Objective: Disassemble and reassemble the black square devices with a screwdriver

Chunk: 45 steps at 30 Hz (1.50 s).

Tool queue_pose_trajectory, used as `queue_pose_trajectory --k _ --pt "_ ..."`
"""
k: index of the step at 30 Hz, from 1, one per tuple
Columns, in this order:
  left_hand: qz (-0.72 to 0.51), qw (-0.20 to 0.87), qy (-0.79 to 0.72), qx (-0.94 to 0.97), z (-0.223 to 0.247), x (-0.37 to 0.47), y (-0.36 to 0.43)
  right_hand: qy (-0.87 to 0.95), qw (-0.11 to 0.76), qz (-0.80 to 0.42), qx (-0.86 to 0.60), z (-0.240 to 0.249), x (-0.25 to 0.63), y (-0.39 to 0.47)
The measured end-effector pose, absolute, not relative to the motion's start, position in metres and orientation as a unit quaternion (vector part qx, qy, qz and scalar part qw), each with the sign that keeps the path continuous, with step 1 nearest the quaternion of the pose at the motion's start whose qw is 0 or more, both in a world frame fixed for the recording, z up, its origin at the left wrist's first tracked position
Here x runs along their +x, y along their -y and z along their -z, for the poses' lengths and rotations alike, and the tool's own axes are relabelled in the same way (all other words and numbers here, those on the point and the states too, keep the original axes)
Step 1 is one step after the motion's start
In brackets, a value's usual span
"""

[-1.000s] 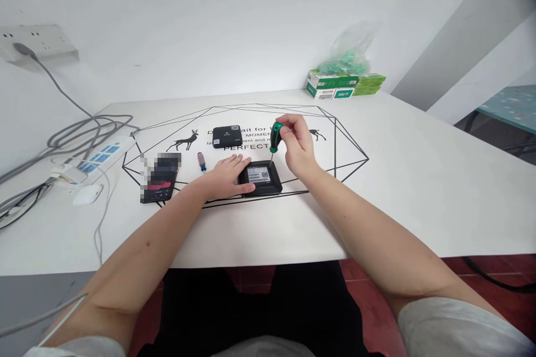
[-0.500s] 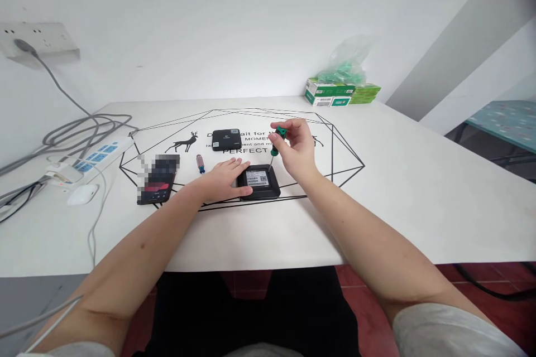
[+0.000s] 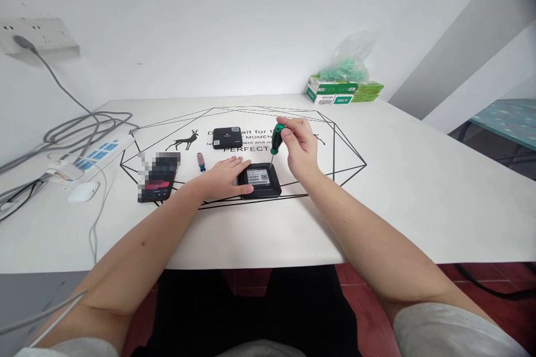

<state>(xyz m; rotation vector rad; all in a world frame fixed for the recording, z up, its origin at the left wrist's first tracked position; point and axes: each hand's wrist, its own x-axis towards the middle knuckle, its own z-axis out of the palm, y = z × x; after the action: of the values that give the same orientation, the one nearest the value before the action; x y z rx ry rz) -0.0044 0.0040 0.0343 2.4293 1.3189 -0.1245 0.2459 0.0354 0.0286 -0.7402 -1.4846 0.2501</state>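
Note:
A black set-top box [image 3: 274,185] lies on the table with its white label up. My left hand [image 3: 226,177] grips its left side, thumb on the near edge and fingers along the far corner. In my right hand [image 3: 302,149] is a green and black screwdriver [image 3: 277,139], pinched near the top of its handle. It leans slightly, its thin shaft reaching down to the far right corner of the box. The contact at the tip is too small to make out. Behind lies a smaller black box lid or device [image 3: 226,138].
A short screwdriver with a clear handle [image 3: 201,162] and a phone [image 3: 159,177] lie on the left. Further left are a white earbud case [image 3: 84,192], a power strip [image 3: 104,153] and coiled cables [image 3: 79,128]. Green and white boxes [image 3: 333,92] stand by the wall.
My right hand's fingers have shifted on the screwdriver, showing more of its handle, which now stands more upright. My left hand stays on the box. The view has shifted slightly.

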Motion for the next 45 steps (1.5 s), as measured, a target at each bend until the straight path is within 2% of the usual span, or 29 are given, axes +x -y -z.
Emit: queue_pose_trajectory --k 8,15,30,45 --pt "0.036 0.192 -0.467 0.862 -0.034 -0.005 -0.004 0.638 0.681 -0.098 -0.347 -0.029 0.241 -0.035" --pt "0.032 0.196 -0.462 0.864 -0.032 -0.006 -0.006 0.606 0.686 -0.257 -0.310 -0.028 0.233 -0.034" --pt "0.039 0.200 -0.468 0.860 -0.033 -0.006 -0.005 0.663 0.659 -0.140 -0.325 -0.033 0.242 -0.031" --pt "0.035 0.206 -0.468 0.859 -0.031 -0.008 -0.007 0.653 0.667 -0.148 -0.325 -0.035 0.246 -0.036"
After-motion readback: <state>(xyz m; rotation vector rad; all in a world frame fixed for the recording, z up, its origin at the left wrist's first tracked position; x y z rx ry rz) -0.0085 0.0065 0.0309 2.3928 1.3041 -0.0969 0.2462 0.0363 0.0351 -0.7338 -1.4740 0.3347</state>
